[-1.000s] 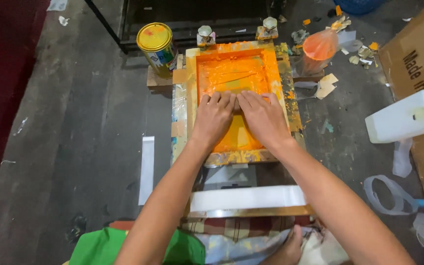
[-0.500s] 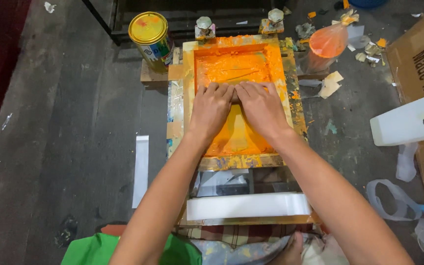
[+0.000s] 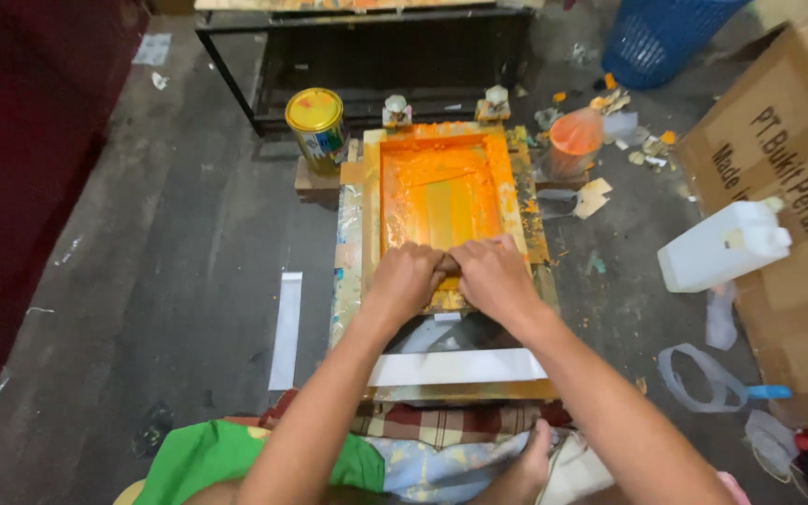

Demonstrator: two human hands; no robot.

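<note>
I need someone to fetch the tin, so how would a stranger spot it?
Start at the orange-inked rectangular printing frame on the dark floor, where both hands press. Just beyond its far left corner stands a small round metal paint tin. Its shut yellow lid sets it apart from the orange translucent plastic cup opposite.

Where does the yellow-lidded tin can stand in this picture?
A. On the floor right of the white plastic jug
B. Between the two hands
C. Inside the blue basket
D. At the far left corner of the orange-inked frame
D: the tin can stands just beyond the far left corner of the orange-inked frame, away from both hands, the left hand and the right hand, which press together at the frame's near end.
</note>
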